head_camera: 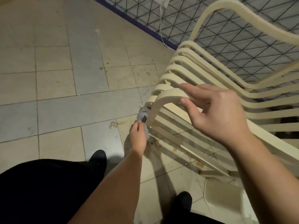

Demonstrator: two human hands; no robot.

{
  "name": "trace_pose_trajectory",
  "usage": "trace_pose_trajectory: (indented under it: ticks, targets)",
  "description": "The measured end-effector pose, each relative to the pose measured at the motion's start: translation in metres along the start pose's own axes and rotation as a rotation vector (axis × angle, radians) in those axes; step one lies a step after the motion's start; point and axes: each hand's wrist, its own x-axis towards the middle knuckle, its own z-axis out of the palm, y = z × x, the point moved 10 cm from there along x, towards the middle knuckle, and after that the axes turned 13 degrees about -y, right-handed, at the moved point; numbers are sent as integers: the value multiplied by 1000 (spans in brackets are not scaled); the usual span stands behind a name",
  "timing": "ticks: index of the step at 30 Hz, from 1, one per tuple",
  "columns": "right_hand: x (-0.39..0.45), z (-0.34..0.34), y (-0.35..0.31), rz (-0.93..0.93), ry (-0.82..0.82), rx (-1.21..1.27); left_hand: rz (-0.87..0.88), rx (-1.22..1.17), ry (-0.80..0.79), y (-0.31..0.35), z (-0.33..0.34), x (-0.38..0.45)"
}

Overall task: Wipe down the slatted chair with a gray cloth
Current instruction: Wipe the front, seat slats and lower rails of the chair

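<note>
A cream slatted plastic chair [202, 73] fills the right half of the view, tipped so its curved slats arch toward me. My right hand [215, 110] grips the nearest arched slat near its top, thumb under it and fingers over. My left hand [139, 136] reaches down at the chair's left edge and pinches a bunched gray cloth [142, 116], which presses against the lower side of the nearest slat. Part of the cloth hangs down behind my fingers.
Stained beige floor tiles [64, 78] spread to the left. A wall of diamond-patterned tiles with a dark blue base strip [139, 25] runs behind the chair, with a white socket and cord [161, 2] on it. My dark shoes [97, 157] stand close to the chair.
</note>
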Motion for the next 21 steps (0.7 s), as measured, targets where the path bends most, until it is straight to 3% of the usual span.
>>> trace_pose_trajectory:
  ticks: [5,8,10,15,18,21]
  targets:
    - [-2,0,3,13,20,8,-73,20,46,-25,-4,16]
    - [-2,-1,4,17,22,17,-223,22,56,-47,-12,36]
    - [-2,0,3,4,26,15,-340,17,11,-60,-14,52]
    - [-1,0,5,7,24,18,-390,40,-98,-59,-7,69]
    - [-1,0,4,11,23,0,-443,150,-21,-62,-15,66]
    - [-1,1,5,26,22,10,-445,100,160,-60,-28,44]
